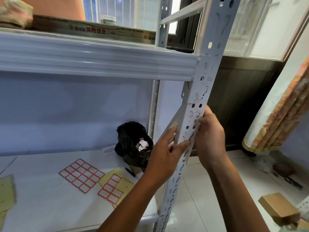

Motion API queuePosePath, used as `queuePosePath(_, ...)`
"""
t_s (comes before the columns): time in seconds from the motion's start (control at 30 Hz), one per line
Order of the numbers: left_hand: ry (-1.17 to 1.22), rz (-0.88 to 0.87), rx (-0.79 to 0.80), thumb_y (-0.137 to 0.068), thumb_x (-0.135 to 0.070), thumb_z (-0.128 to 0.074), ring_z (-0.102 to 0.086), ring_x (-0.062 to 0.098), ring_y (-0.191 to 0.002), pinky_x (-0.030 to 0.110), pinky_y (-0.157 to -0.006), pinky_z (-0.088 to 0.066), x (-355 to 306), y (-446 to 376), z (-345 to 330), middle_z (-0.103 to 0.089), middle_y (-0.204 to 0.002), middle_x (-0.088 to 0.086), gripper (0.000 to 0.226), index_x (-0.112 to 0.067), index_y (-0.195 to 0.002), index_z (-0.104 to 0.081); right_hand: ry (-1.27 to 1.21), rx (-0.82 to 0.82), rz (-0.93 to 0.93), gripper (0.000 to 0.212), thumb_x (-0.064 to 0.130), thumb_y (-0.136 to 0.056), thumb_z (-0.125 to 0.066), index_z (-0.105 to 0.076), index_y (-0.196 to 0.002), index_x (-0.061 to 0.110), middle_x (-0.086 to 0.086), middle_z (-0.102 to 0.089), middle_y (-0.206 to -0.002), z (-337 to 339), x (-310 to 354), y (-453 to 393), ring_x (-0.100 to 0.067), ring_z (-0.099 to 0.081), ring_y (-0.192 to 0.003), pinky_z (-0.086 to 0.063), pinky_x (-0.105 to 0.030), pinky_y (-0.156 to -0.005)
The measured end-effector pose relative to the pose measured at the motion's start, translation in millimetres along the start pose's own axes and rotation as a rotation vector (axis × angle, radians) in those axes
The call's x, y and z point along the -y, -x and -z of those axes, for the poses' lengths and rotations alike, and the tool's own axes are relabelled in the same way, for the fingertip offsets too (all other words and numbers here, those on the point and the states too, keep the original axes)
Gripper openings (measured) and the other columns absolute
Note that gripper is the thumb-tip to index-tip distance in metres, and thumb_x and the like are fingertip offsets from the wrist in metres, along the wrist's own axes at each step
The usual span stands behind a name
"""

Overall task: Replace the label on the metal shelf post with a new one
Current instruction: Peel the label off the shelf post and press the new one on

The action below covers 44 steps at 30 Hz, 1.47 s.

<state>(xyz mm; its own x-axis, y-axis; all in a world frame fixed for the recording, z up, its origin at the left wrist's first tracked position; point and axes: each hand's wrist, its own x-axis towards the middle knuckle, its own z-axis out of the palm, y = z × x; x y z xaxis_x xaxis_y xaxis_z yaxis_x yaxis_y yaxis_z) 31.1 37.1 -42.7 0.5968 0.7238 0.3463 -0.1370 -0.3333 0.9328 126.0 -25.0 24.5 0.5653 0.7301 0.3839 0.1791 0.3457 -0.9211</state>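
A home storage room: metal shelving (100, 61), tiled floor (217, 190), curtained window (284, 114).

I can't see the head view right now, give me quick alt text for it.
Both hands work at the white perforated shelf post: left hand braces its left side, right hand picks at its right edge. Red-bordered label sheets and a black bag lie on the shelf.

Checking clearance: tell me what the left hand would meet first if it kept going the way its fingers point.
The left hand points up-right; its fingertips already touch the perforated metal shelf post, so the post comes first.
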Motion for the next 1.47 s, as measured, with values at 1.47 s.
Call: queuePosePath(1.47, 0.040, -0.028, 0.028, -0.092, -0.053, -0.062, -0.074, 0.004, -0.103, 0.037, -0.087, -0.064, 9, 0, 2, -0.071, -0.118, -0.020, 0.031, -0.058, -0.121, -0.052, 0.666, -0.462, 0.597, 0.025, 0.021, -0.104, -0.063, -0.073, -0.117, 0.003, -0.008, -0.079, -0.114, -4, -26, 26, -0.013, -0.075, -0.101, -0.062, -0.019, -0.086)
